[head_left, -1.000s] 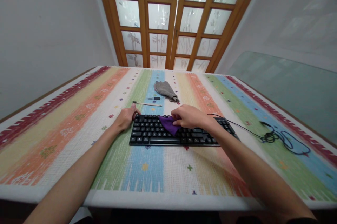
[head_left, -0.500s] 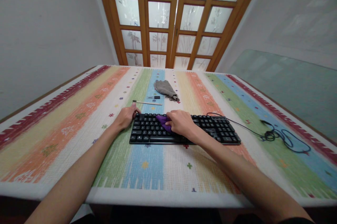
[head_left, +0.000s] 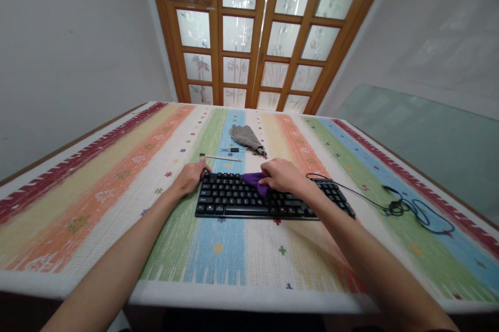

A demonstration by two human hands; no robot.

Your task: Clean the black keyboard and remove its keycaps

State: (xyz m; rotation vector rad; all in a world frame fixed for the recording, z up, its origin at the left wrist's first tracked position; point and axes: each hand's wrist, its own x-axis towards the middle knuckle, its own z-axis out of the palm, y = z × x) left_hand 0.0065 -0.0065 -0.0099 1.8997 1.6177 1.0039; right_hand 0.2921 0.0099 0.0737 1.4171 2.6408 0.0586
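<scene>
A black keyboard point(head_left: 234, 201) lies flat on the striped tablecloth in front of me. My right hand point(head_left: 281, 175) is closed on a purple cloth point(head_left: 255, 182) and presses it against the keys right of the middle. My right forearm covers part of the keyboard's right side. At the far left corner, my left hand point(head_left: 192, 176) grips the keyboard's edge with its fingers curled; some of them are hidden. Just beyond the keyboard lies a thin stick-like brush with a dark tip point(head_left: 220, 157), its tip close to my left fingers.
Behind the brush are a small black-handled tool point(head_left: 234, 150) and a crumpled grey cloth point(head_left: 247, 138). The keyboard's black cable point(head_left: 396, 207) runs to the right and lies coiled on the tablecloth point(head_left: 218, 254). Wooden doors with glass panes point(head_left: 236, 33) stand past the table.
My right hand has slid the purple cloth to the right across the keys. My left hand stays at the keyboard's corner. The whole view has tilted slightly upward.
</scene>
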